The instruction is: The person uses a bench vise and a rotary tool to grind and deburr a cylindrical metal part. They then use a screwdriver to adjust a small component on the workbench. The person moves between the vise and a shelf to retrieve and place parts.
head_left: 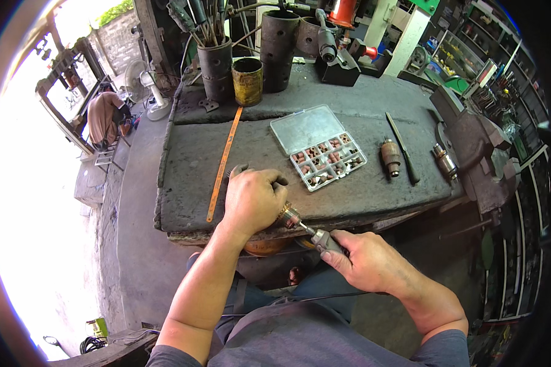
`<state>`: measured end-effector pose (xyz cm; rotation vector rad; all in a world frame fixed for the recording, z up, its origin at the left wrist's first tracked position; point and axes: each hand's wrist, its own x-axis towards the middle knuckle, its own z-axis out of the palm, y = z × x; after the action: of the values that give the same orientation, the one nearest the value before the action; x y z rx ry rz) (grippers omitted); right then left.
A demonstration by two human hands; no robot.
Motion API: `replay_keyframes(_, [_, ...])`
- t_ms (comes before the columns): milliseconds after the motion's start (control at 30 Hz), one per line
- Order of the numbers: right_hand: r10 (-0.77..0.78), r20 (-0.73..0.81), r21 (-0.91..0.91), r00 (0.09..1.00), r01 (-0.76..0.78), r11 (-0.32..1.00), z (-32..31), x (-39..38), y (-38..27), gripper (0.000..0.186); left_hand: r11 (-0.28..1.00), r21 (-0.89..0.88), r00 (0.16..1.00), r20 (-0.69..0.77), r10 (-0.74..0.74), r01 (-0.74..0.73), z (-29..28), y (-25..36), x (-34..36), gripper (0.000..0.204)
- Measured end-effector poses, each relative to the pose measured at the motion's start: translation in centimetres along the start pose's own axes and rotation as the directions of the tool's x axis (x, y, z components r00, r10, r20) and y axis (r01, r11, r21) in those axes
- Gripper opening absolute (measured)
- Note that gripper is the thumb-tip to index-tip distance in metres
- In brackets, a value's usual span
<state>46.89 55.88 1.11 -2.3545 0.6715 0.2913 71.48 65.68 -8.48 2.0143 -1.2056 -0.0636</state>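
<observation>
The person is seemingly working the metal part (289,216) with the tool (327,242). The left hand (254,199) is curling around the part; the right hand (370,260) is clasping the tool, pointing its shaft at the part. The next move is likely calling for steady alignment. The part is sitting between the hands, against the left, by the bench (190,153).

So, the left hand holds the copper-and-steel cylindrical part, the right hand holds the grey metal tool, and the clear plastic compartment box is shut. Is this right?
Not fully: the clear plastic compartment box is open, its lid folded back, as the head view shows. The left hand does hold the cylindrical part, the right hand the grey tool.
</observation>
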Motion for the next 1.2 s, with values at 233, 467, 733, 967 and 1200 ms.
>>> replay_keyframes(233, [-0.034, 0.003, -0.034, 0.999, 0.034, 0.999, 0.3, -0.1, -0.1, 0.046, 0.999, 0.032, 0.999, -0.01, 0.034, -0.033, 0.0, 0.0, 0.1, 0.022])
replay_keyframes(467, [-0.011, -0.009, -0.027, 1.0, 0.01, 1.0, 0.1, -0.1, -0.3, 0.045, 1.0, -0.003, 1.0, 0.002, -0.008, 0.008, -0.1, 0.1, -0.1, 0.022])
replay_keyframes(733, [-0.034, -0.048, 0.006, 0.998, 0.035, 0.999, 0.2, -0.2, -0.3, 0.041, 0.999, 0.014, 0.999, -0.023, 0.038, -0.038, 0.1, -0.3, -0.3, 0.02])
replay_keyframes(967, [-0.033, -0.051, 0.022, 0.998, 0.034, 0.999, 0.4, -0.2, -0.1, 0.043, 0.995, -0.051, 0.992, -0.092, 0.085, -0.09, 0.1, -0.7, -1.2, 0.022])
replay_keyframes(1200, [-0.03, -0.049, 0.021, 0.998, 0.031, 0.999, 0.5, -0.1, 0.2, 0.043, 0.994, -0.079, 0.994, -0.085, 0.065, -0.071, 0.1, -0.7, -1.2, 0.024])
